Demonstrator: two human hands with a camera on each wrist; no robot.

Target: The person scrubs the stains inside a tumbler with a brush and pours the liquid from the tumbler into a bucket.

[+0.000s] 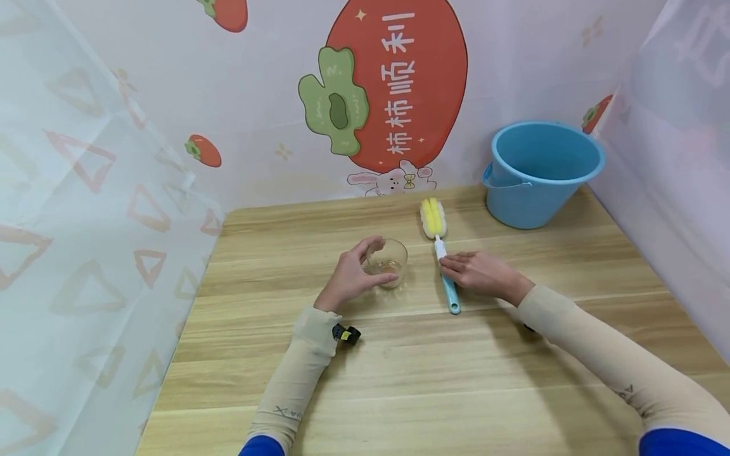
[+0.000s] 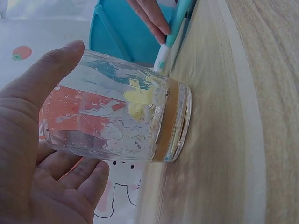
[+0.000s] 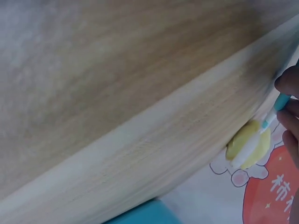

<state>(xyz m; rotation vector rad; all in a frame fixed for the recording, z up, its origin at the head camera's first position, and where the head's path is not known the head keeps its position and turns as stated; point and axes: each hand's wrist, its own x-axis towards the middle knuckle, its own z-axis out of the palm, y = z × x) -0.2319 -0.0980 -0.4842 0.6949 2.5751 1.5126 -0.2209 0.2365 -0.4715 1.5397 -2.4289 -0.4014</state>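
Note:
A clear glass [image 1: 388, 261] stands upright on the table with a little brownish liquid at its bottom. My left hand [image 1: 358, 273] curls round it, thumb on the near side and fingers on the far side; drops cling to the glass [image 2: 117, 109] in the left wrist view. To its right lies a cup brush [image 1: 448, 292] with a yellow and white sponge head [image 1: 433, 218] and a white and light-blue handle. My right hand [image 1: 481, 273] pinches the handle between thumb and fingers [image 3: 290, 122]. The sponge head points toward the back wall.
A blue bucket [image 1: 525, 202] with its handle down stands at the back right corner of the wooden table [image 1: 399, 392]. A printed sheet [image 1: 262, 82] with persimmon pictures hangs behind, and pale sheets [image 1: 102, 228] close off both sides.

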